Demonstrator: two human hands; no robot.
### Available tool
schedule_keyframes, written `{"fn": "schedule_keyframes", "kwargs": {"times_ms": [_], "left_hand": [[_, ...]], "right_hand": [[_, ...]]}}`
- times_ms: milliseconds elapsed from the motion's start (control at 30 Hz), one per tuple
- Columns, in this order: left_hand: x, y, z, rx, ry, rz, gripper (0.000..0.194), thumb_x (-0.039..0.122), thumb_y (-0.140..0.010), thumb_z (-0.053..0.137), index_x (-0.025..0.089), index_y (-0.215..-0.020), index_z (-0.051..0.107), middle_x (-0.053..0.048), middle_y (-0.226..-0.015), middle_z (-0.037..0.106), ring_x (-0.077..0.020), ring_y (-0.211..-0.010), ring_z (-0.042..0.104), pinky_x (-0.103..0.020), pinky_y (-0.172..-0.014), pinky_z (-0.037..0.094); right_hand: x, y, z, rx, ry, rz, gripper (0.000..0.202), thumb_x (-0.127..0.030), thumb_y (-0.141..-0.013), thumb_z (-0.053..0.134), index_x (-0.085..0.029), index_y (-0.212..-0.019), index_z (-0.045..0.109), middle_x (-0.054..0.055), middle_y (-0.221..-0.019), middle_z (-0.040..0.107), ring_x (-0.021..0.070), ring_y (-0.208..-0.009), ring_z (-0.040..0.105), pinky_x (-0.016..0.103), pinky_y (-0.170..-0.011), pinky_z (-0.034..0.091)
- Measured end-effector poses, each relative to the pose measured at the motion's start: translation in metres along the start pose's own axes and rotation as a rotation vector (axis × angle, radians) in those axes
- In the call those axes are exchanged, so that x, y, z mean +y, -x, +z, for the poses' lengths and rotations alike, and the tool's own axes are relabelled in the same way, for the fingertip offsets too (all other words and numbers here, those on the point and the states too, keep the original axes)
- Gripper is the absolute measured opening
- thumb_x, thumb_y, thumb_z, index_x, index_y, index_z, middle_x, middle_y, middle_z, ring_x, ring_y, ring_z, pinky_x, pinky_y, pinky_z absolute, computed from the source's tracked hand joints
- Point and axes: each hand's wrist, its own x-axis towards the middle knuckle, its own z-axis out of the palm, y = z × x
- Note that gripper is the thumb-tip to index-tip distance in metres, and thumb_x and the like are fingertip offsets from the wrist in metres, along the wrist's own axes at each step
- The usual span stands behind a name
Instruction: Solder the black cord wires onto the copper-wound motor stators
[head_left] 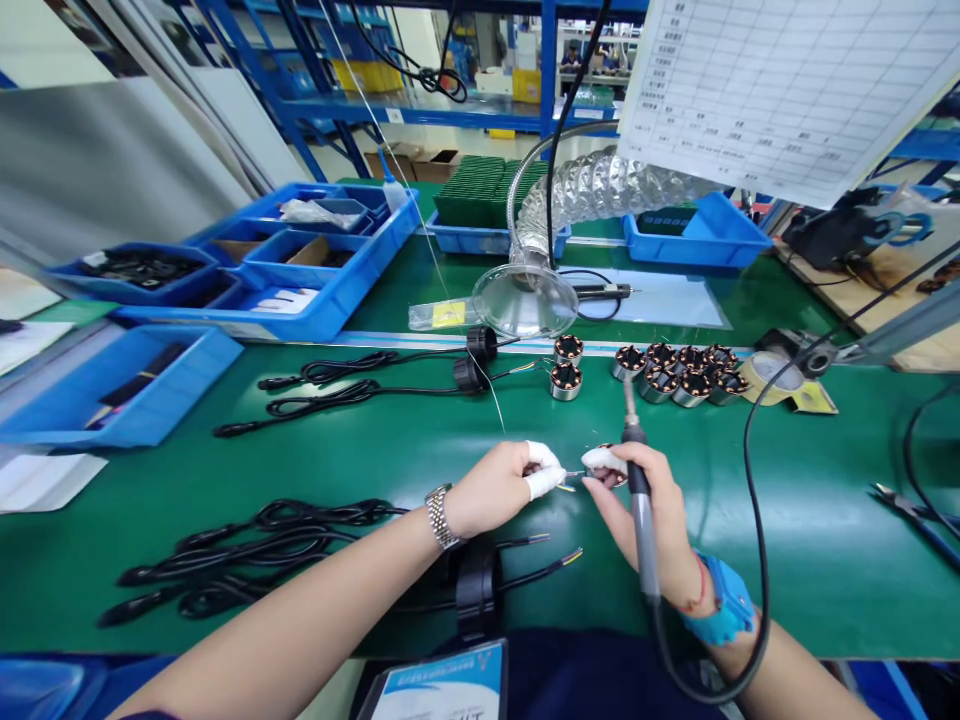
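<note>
Head view: the left hand pinches thin wires; the right hand grips a soldering iron, both above a counter bearing copper-wound rings.

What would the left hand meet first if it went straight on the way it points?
Apart from the thin wires at its fingers, the left hand would probably meet the white-covered finger of the right hand first, though depth between them is hard to judge.
</note>
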Motion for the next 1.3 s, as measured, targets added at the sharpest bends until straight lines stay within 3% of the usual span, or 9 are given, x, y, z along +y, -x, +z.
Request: {"fn": "schedule_keyframes", "kwargs": {"times_ms": [67,200,400,600,933,1300], "left_hand": [[0.0,-0.002,0.0,0.024,0.02,-0.012,0.02,0.029,-0.075,0.051,0.012,-0.068,0.058,0.001,-0.062,0.051,-0.0091,-0.057,0.041,-0.02,-0.053,0.032],[-0.003,-0.004,0.0,0.027,0.089,-0.015,0.02,0.029,-0.075,0.05,0.012,-0.065,0.057,0.001,-0.059,0.05,-0.0095,-0.057,0.042,-0.02,-0.054,0.032],[-0.003,-0.004,-0.005,0.025,0.055,-0.04,0.023,0.032,-0.075,0.052,0.013,-0.066,0.059,0.001,-0.059,0.051,-0.0093,-0.055,0.041,-0.02,-0.052,0.031],[-0.004,-0.004,-0.005,-0.047,0.075,-0.015,0.025,0.036,-0.074,0.054,0.012,-0.072,0.062,0.001,-0.064,0.055,-0.01,-0.059,0.044,-0.021,-0.056,0.034],[-0.007,-0.003,-0.005,0.057,0.044,0.02,0.022,0.032,-0.076,0.053,0.013,-0.073,0.064,-0.003,-0.075,0.064,-0.0148,-0.071,0.055,-0.024,-0.066,0.042],[-0.008,-0.005,-0.006,0.027,0.049,0.018,0.024,0.034,-0.076,0.053,0.013,-0.074,0.064,-0.004,-0.075,0.065,-0.0151,-0.071,0.055,-0.024,-0.066,0.042]], "right_hand": [[-0.001,0.001,0.0,0.017,0.062,-0.107,0.033,-0.012,-0.073,0.059,-0.022,-0.102,0.046,0.004,-0.089,0.061,0.0142,-0.077,0.06,0.028,-0.071,0.05],[-0.004,0.004,0.002,-0.1,0.072,-0.21,0.03,-0.009,-0.075,0.055,-0.022,-0.101,0.047,0.004,-0.089,0.061,0.0144,-0.079,0.059,0.028,-0.071,0.05],[0.0,-0.005,-0.005,-0.065,0.098,-0.102,0.028,-0.016,-0.076,0.057,-0.022,-0.101,0.047,0.004,-0.09,0.06,0.014,-0.075,0.059,0.027,-0.068,0.049],[0.001,-0.018,-0.003,-0.249,0.096,-0.132,0.021,-0.016,-0.078,0.053,-0.021,-0.098,0.048,0.002,-0.081,0.059,0.012,-0.07,0.056,0.024,-0.065,0.047],[0.006,-0.021,0.0,-0.257,-0.057,0.033,0.028,-0.02,-0.077,0.053,-0.02,-0.104,0.044,0.003,-0.084,0.059,0.0109,-0.067,0.057,0.022,-0.065,0.047],[0.008,-0.021,0.004,-0.229,-0.117,0.104,0.028,-0.022,-0.076,0.055,-0.021,-0.101,0.044,0.001,-0.08,0.061,0.0112,-0.068,0.059,0.022,-0.067,0.047]]}}
